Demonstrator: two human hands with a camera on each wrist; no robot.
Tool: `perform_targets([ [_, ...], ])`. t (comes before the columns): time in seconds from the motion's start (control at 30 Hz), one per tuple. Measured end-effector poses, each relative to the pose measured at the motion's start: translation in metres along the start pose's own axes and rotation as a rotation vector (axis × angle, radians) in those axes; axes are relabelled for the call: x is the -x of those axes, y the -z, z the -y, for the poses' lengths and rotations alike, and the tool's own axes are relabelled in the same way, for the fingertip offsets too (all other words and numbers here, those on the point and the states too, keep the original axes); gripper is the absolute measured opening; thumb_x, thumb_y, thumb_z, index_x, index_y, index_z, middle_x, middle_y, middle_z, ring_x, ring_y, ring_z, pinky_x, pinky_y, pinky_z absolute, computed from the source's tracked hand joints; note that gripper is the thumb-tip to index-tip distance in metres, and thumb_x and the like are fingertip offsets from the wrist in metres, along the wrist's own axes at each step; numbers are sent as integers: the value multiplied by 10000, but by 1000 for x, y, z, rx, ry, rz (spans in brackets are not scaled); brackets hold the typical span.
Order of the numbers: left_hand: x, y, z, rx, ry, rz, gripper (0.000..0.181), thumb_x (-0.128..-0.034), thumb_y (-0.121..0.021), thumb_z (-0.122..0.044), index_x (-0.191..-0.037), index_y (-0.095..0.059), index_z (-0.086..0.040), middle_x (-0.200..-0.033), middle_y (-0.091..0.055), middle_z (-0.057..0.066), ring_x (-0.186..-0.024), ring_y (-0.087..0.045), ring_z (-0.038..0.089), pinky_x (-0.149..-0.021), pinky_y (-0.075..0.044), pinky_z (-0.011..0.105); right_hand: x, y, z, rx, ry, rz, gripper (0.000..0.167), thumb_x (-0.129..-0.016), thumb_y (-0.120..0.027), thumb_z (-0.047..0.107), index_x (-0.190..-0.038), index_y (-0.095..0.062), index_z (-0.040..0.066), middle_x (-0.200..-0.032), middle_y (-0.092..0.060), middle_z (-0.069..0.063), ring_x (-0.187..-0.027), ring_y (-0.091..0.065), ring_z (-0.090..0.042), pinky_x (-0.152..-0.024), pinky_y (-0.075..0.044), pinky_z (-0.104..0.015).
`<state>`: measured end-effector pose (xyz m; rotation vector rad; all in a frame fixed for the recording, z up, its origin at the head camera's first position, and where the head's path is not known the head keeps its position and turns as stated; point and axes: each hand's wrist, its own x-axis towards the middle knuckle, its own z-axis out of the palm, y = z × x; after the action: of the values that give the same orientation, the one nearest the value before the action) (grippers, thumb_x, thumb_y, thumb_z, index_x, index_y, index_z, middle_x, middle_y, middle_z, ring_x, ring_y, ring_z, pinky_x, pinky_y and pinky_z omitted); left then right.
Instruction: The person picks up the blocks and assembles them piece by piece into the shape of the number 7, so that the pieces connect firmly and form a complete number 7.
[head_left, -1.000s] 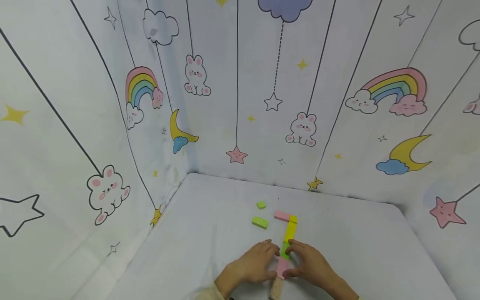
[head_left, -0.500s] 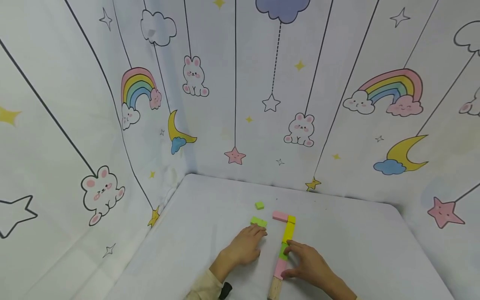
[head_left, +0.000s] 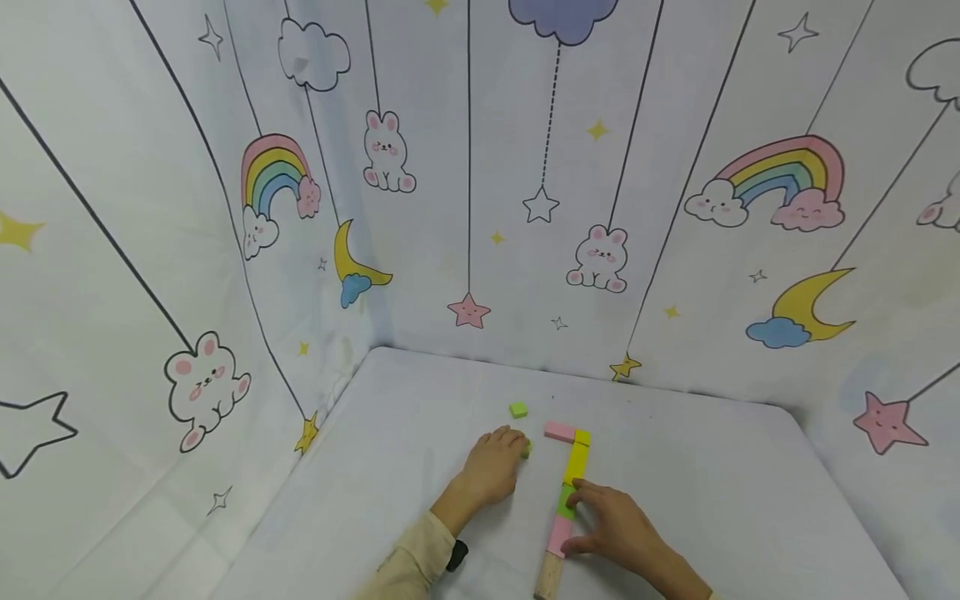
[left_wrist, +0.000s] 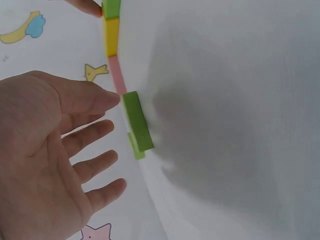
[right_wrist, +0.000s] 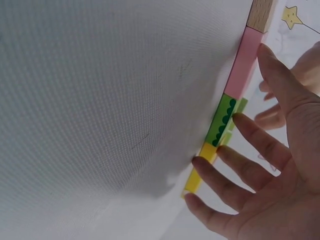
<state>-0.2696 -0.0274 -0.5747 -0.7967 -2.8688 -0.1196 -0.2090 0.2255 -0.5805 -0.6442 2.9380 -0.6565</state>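
My left hand [head_left: 487, 467] reaches over a light green block [head_left: 527, 451], mostly covered in the head view. In the left wrist view its thumb tip is beside one end of that block [left_wrist: 136, 120], the fingers spread and loosely bent. My right hand [head_left: 618, 521] lies along a row of blocks, its thumb by a pink block [right_wrist: 244, 62] and its fingertips at a green block [right_wrist: 220, 120] and a yellow block [right_wrist: 194, 180]. The row runs from a wooden block [head_left: 549, 577] to a small yellow block [head_left: 582, 437], where another pink block [head_left: 559, 432] turns left.
A small green block [head_left: 518, 410] lies beyond my left hand. Under the blocks is a white tabletop [head_left: 735, 492]. White patterned walls [head_left: 420, 250] rise behind the table and at its left. A dark object [head_left: 457, 556] sits by my left sleeve.
My left hand has left the row, moving forward and left to the longer green block, and now covers most of it. My right hand stays at the row.
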Motion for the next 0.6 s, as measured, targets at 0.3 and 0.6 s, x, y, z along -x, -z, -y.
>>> perform_targets([
  [0.3, -16, -9, 11, -65, 47, -120, 280, -919, -736, -165, -1197, -760, -178, -1256, -690, -16, -1215, -630, 214, -908, -569, 388, -1, 2, 2, -11, -29, 17, 617, -583, -909, 651, -1032, -725, 269, -1420, -646, -132, -1224, -643, -382, -1014, -514, -589],
  [0.6, -24, -10, 15, -122, 31, -139, 177, -909, -758, -176, -1062, -816, -245, -1101, -723, -43, -994, -655, 184, -745, -554, 339, -2, -1, -2, -15, -18, 16, 639, -572, -896, 672, -1034, -723, 265, -1417, -645, -148, -1216, -648, -388, -1002, -520, -593],
])
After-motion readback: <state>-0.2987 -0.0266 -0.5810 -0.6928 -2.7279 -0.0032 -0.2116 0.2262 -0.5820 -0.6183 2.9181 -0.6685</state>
